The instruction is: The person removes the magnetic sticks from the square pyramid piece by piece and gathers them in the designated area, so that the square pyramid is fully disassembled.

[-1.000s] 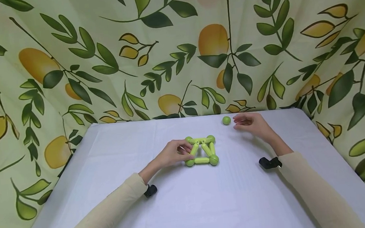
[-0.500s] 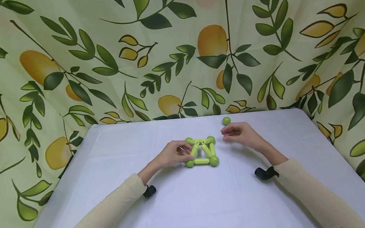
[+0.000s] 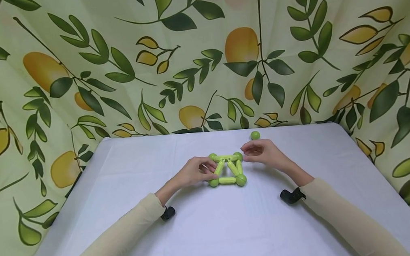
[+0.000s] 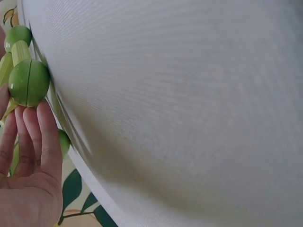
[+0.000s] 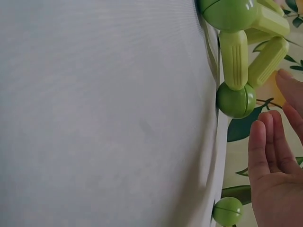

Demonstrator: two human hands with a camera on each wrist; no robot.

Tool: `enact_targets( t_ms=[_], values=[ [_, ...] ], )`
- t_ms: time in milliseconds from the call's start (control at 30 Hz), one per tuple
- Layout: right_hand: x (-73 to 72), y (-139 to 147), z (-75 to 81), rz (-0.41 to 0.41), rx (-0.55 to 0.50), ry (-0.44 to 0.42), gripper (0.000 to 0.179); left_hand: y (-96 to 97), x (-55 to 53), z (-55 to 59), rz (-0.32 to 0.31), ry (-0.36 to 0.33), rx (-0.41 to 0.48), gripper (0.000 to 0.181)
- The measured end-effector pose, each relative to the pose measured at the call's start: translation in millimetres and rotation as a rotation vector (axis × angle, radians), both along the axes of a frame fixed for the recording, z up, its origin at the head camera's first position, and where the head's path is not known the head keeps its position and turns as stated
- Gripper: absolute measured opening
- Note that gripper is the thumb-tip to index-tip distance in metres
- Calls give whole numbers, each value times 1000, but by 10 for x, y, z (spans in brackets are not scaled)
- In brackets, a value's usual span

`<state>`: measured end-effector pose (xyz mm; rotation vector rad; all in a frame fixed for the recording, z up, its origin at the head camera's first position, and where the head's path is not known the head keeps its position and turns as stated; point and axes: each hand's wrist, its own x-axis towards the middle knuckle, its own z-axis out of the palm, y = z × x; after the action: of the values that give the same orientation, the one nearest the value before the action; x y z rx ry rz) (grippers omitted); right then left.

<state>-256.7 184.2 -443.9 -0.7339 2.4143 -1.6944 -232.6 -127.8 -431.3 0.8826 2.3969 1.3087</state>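
The left hand [image 3: 195, 172] pinches the left side of the green frame [image 3: 227, 180] on the surface [image 3: 218, 232]. The right hand [image 3: 264, 154], relaxed and empty, hangs just right of the frame's far right ball [image 3: 238, 156].

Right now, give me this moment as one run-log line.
left hand: holds green frame | right hand: close beside frame, holding nothing | loose ball: on table, beyond right hand

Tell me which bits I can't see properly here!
Head view: part of the left side of the green frame, hidden behind the left grip.
Left wrist view: part of the green frame, cut off by the left edge.
Right wrist view: part of the right grip, cut off by the right edge.
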Motion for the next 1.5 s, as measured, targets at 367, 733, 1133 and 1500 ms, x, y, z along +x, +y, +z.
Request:
enact_targets(
  t_ms=[367,733,1133,1500],
  values=[
    [-100,-198,37,51,-13,24,43,28,-26,18,-2,18,-13,22],
    [-108,-324,23,56,134,108,28,23,-35,8,4,4,-24,21],
    [-112,-357,19,57,172,122,18,18,-27,-6,6,-19,-20,20],
    [-143,-281,16,39,98,103,22,20,-18,4,-5,-15,-4,20]
  ],
)
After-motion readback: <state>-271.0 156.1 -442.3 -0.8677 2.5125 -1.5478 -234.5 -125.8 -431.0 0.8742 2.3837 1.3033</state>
